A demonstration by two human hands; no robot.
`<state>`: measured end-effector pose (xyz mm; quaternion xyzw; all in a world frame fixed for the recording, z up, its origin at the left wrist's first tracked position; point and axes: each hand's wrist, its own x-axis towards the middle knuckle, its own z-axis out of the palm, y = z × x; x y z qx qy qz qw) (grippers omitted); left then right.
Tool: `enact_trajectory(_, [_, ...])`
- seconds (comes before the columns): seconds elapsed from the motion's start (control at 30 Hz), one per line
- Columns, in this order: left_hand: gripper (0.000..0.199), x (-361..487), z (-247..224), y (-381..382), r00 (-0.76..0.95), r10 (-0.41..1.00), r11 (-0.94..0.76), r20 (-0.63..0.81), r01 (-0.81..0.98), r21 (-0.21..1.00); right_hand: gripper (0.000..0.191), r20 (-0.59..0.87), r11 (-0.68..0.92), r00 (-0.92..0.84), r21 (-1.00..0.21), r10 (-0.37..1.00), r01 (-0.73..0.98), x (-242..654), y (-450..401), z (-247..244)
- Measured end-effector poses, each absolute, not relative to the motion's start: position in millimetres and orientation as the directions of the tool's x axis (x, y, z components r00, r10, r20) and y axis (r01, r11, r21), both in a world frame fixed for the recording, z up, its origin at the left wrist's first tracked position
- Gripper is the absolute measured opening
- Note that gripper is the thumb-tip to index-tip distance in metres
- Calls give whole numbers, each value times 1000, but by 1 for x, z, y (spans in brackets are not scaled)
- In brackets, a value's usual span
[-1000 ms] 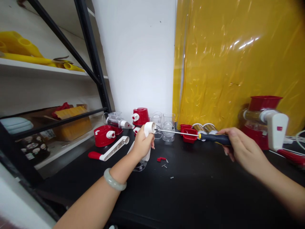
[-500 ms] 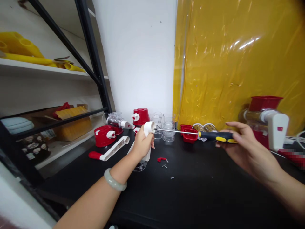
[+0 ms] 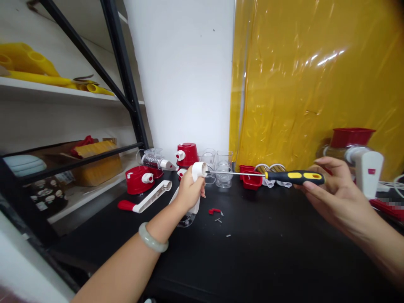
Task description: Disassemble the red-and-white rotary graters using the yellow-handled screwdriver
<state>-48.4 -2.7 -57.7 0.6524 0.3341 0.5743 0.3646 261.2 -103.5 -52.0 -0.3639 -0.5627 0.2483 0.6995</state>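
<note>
My left hand (image 3: 188, 192) is closed around a white plastic grater part (image 3: 198, 169), its round socket facing right. Clear plastic shows at this part's lower end, partly hidden by the hand. A long screwdriver (image 3: 292, 176) with a black and yellow handle lies level, its tip inside the socket. At the handle's end, my right hand (image 3: 344, 195) holds it lightly between thumb and fingers, the upper fingers bent above it. On the black table below are a small red piece (image 3: 214, 211) and several small screws (image 3: 218, 220).
A white crank with a red grip (image 3: 151, 198) lies left of my left hand. Red grater bases (image 3: 139, 180), clear cups (image 3: 224, 168), red trays (image 3: 251, 181) and grater drums (image 3: 277, 169) line the wall. An assembled grater (image 3: 368, 168) stands right, a shelf rack (image 3: 135, 113) left.
The screwdriver handle has turned about its shaft, showing more yellow. My right hand has shifted slightly right and its fingers have rolled over the handle. My left hand stays nearly still.
</note>
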Motion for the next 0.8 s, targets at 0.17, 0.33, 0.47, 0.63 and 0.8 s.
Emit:
enact_trajectory(0.17, [16, -47, -63, -2, 130, 856, -508, 500, 39, 860, 45, 510, 523, 256, -852, 821, 19, 258, -101, -54])
enact_trajectory(0.33, [16, -46, -65, -3, 140, 856, -508, 497, 61, 859, 53, 516, 332, 284, -797, 808, 504, 266, -102, -53])
enact_trajectory(0.47, [17, -47, -61, -3, 100, 866, -496, 491, 36, 868, 35, 690, 505, 178, -657, 701, 559, 269, -102, -52])
enact_trajectory(0.63, [16, -48, -55, -5, 70, 871, -488, 486, 25, 872, 42, 629, 578, 199, -774, 752, 258, 263, -101, -54])
enact_trajectory(0.8, [17, -45, -55, -10, 91, 879, -470, 467, 5, 883, 50, 450, 466, 288, -885, 846, 13, 257, -95, -58])
